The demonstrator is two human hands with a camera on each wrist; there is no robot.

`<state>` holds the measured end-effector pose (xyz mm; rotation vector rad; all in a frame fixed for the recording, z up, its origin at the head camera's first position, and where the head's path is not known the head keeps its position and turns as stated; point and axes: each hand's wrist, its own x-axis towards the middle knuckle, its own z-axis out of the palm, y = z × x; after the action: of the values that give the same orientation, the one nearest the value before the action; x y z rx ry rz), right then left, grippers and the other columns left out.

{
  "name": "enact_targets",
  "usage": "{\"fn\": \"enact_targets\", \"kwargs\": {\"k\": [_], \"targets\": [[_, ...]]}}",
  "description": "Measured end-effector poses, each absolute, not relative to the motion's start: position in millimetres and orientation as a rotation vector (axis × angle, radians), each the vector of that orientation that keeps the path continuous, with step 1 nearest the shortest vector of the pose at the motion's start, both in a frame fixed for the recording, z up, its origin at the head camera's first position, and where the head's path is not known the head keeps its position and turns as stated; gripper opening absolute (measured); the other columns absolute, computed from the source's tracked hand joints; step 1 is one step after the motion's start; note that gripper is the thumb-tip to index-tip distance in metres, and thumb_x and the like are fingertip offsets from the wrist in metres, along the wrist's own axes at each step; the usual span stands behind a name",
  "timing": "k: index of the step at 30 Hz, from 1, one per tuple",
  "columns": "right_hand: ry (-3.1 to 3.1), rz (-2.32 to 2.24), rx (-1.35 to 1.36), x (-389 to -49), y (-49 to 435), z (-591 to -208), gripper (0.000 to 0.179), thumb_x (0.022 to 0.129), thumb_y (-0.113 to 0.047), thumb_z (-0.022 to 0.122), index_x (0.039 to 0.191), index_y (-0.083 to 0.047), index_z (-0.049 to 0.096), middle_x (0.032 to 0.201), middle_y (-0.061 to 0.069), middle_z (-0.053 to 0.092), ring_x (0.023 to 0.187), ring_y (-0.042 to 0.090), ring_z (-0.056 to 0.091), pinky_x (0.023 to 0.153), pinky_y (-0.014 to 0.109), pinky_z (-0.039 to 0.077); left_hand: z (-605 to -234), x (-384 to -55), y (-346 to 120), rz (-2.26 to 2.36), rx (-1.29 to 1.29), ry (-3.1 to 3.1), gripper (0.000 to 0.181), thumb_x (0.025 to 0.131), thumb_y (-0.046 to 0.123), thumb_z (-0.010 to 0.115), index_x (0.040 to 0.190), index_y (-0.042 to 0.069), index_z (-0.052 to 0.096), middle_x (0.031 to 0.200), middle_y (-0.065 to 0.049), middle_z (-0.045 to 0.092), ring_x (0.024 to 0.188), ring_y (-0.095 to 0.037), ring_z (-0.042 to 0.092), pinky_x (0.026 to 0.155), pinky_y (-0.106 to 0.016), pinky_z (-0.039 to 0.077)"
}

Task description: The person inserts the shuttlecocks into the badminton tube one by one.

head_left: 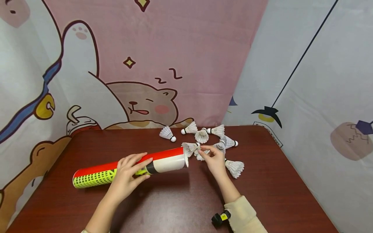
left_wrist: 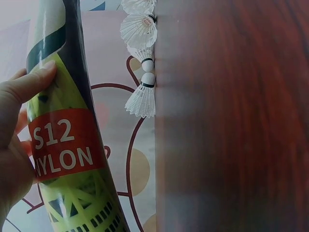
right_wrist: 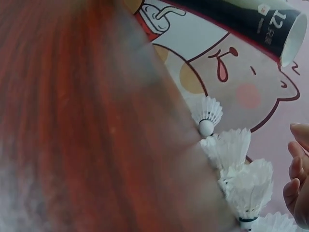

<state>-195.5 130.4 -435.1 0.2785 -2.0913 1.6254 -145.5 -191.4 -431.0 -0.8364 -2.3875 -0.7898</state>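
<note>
My left hand [head_left: 128,174] grips a long shuttlecock tube [head_left: 169,159], red, white and yellow-green, its thumb and fingers spread round the middle. In the left wrist view the label [left_wrist: 63,142] reads S12 NYLON. The tube's mouth points right and sits slightly higher than its other end. Right at that mouth, a white feathered shuttlecock [head_left: 189,148] is pinched at its cork by my right hand [head_left: 215,161], skirt towards the tube. The right wrist view catches the tube's rim [right_wrist: 293,41] and only part of the right hand [right_wrist: 300,181]; the pinched shuttlecock is outside it.
Several loose shuttlecocks lie at the back of the dark wooden table [head_left: 175,207], among them one at the left of the group [head_left: 167,132] and one by the right wrist [head_left: 234,168]. A cartoon-printed cloth [head_left: 186,48] hangs behind the table. A black device [head_left: 220,218] sits at the right sleeve.
</note>
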Motion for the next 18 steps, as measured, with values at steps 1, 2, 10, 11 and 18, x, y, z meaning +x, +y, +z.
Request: {"fn": "enact_targets", "kwargs": {"k": [1, 2, 10, 11, 18], "targets": [[-2.097, 1.62, 0.272, -195, 130, -436, 0.016, 0.077, 0.007, 0.075, 0.092, 0.011, 0.07, 0.082, 0.025, 0.066, 0.052, 0.015, 0.043, 0.047, 0.015, 0.031, -431, -145, -191, -0.788, -0.835, -2.389, 0.06, 0.075, 0.03, 0.082, 0.131, 0.026, 0.061, 0.136, -0.003, 0.052, 0.122, -0.03, 0.042, 0.095, -0.058, 0.024], [-2.102, 1.615, 0.269, -196, 130, -437, 0.016, 0.077, 0.007, 0.075, 0.092, 0.011, 0.07, 0.082, 0.026, 0.065, 0.052, 0.015, 0.042, 0.047, 0.015, 0.031, -431, -146, -192, -0.785, -0.834, -2.388, 0.064, 0.072, 0.024, 0.084, 0.131, 0.026, 0.061, 0.136, -0.003, 0.052, 0.122, -0.03, 0.042, 0.095, -0.058, 0.024], [-2.096, 1.601, 0.251, -213, 138, -466, 0.02, 0.075, 0.007, 0.077, 0.094, 0.008, 0.071, 0.082, 0.027, 0.062, 0.052, 0.019, 0.042, 0.046, 0.014, 0.03, -431, -145, -191, -0.776, -0.827, -2.387, 0.065, 0.069, 0.019, 0.086, 0.13, 0.025, 0.062, 0.135, -0.003, 0.052, 0.121, -0.03, 0.043, 0.095, -0.057, 0.024], [-2.093, 1.596, 0.25, -216, 139, -471, 0.021, 0.074, 0.006, 0.078, 0.095, 0.008, 0.071, 0.081, 0.026, 0.062, 0.052, 0.019, 0.042, 0.046, 0.015, 0.03, -431, -145, -191, -0.778, -0.827, -2.389, 0.064, 0.071, 0.021, 0.085, 0.13, 0.025, 0.062, 0.136, -0.003, 0.052, 0.122, -0.03, 0.043, 0.095, -0.057, 0.024], [-2.137, 1.581, 0.197, -226, 146, -490, 0.029, 0.074, -0.001, 0.081, 0.101, 0.0, 0.073, 0.084, 0.02, 0.059, 0.053, 0.015, 0.045, 0.046, 0.016, 0.033, -431, -146, -191, -0.776, -0.836, -2.375, 0.056, 0.078, 0.036, 0.078, 0.13, 0.025, 0.062, 0.135, -0.004, 0.053, 0.121, -0.031, 0.043, 0.094, -0.058, 0.024]]}}
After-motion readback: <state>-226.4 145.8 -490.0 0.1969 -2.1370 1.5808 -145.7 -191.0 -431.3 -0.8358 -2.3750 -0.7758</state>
